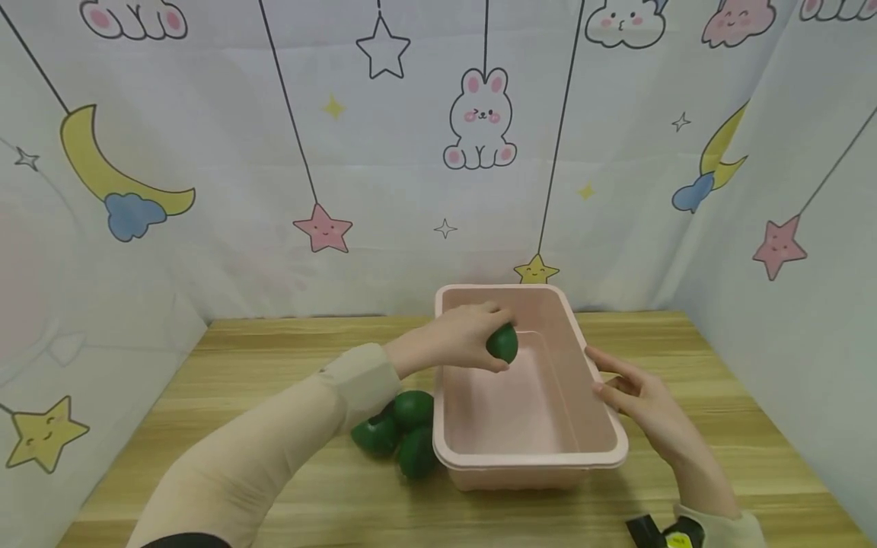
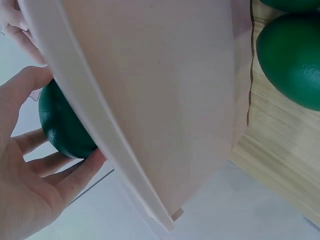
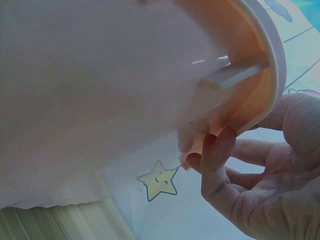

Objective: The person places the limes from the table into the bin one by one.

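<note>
My left hand (image 1: 460, 335) grips a smooth, dark green avocado (image 1: 503, 344) over the inside of a pale pink plastic bin (image 1: 524, 460). In the left wrist view, the fingers and thumb curl round the avocado (image 2: 65, 122), and the bin's rim (image 2: 95, 95) hides part of it. My right hand (image 1: 647, 407) holds the bin's right rim, with its fingertips at the edge. The right wrist view shows the fingers (image 3: 217, 150) bent under the lip of the bin (image 3: 277, 65). The bin's floor shows bare in the head view.
Several more green avocados (image 1: 413, 409) lie together on the wooden table (image 1: 301, 495), against the bin's left side and partly behind my left sleeve (image 1: 274, 434). A white cloth (image 1: 411, 183) printed with stars, moons and a rabbit hangs round the back and sides.
</note>
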